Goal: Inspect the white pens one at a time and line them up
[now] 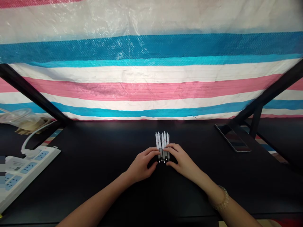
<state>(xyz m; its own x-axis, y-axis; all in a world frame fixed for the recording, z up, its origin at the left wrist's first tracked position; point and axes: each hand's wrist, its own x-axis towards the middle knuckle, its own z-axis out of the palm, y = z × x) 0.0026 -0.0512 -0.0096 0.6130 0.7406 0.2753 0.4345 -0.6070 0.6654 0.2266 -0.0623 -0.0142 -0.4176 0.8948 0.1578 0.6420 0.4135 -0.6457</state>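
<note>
Several white click pens (163, 146) lie side by side in a row on the black table, their clip ends pointing away from me and their tips towards me. At the row's left edge is my left hand (144, 162), its fingertips against the outer pen and its thumb apart from the fingers. My right hand (181, 159) mirrors it on the other side, with curved fingers at the rightmost pens and the thumb near the tips. Neither hand wraps round a pen. A beaded bracelet (223, 198) circles my right wrist.
A phone (233, 138) lies at the right, by a black metal frame bar (257, 118). On the left are a white power strip (30, 168) with a plugged-in cable and a plastic cup (22, 119). A striped sheet (151, 91) hangs behind the table.
</note>
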